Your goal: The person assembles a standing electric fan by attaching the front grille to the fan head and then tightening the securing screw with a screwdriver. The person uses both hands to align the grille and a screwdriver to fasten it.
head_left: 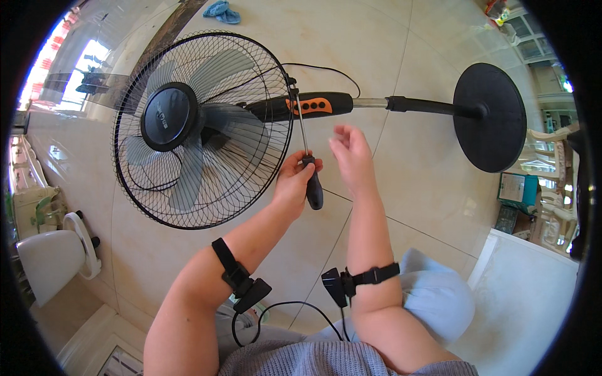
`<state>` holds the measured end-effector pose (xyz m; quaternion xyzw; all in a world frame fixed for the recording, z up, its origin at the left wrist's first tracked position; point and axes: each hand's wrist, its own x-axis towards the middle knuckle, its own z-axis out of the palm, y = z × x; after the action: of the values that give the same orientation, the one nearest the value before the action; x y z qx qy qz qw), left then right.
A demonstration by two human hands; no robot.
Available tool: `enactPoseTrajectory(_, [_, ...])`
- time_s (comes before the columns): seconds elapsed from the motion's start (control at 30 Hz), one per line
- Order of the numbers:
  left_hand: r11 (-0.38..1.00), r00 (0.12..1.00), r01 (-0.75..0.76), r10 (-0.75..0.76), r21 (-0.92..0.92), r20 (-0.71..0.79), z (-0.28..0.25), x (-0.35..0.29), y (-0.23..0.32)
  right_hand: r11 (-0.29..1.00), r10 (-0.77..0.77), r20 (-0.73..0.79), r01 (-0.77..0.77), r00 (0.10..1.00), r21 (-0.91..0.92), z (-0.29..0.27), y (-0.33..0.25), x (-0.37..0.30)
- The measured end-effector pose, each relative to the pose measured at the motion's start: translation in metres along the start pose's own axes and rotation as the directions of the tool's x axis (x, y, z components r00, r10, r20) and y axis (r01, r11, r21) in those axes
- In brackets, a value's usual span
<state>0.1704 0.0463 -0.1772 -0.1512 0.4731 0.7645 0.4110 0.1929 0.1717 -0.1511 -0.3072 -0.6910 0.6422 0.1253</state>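
Observation:
A screwdriver (315, 193) with a black handle and thin metal shaft is held in my left hand (293, 183), fingers closed around the upper handle. Its shaft points away from me, and the tip reaches the rim of the fan's wire guard (207, 224), by a small black clip (291, 89). The pedestal fan lies on its side, with grey blades (216, 72) inside the guard. Right of the tip is the fan's black and orange control panel (320, 104). Just right of the screwdriver, my right hand (354, 156) hovers with fingers loosely curled, thumb apart, nothing in them.
The fan's pole (417, 105) runs right to a round black base (492, 135). A black cord (338, 72) curves behind the panel. On the tiled floor at the back lies a blue cloth (221, 12). A white chair-like object (53, 260) stands left; a green box (518, 190) is at right.

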Motion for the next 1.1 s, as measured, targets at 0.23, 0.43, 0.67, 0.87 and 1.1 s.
enactPoseTrajectory(0.23, [1.000,1.000,0.015,-0.015,0.022,-0.014,-0.003,0.000,0.001,0.975,-0.210,0.061,0.213,0.976,-0.059,0.041,0.007,0.042])
enactPoseTrajectory(0.43, [0.999,0.997,0.018,-0.016,0.028,-0.070,0.002,-0.012,0.007,0.994,-0.105,0.225,0.105,0.969,0.011,0.034,-0.016,0.072])
enactPoseTrajectory(0.67, [0.995,0.990,-0.005,-0.009,-0.097,-0.144,0.020,-0.017,0.003,0.974,-0.169,0.381,0.213,0.909,-0.074,0.033,-0.020,0.099])
enactPoseTrajectory(0.87, [0.994,0.987,-0.021,0.003,-0.111,-0.161,0.023,-0.016,-0.002,0.990,-0.135,0.416,0.138,0.899,0.023,0.034,-0.008,0.107])
enactPoseTrajectory(1.1, [0.996,0.986,-0.034,0.019,-0.087,-0.165,0.021,-0.016,-0.002,0.989,-0.146,0.434,0.121,0.889,0.085,0.036,-0.009,0.111])
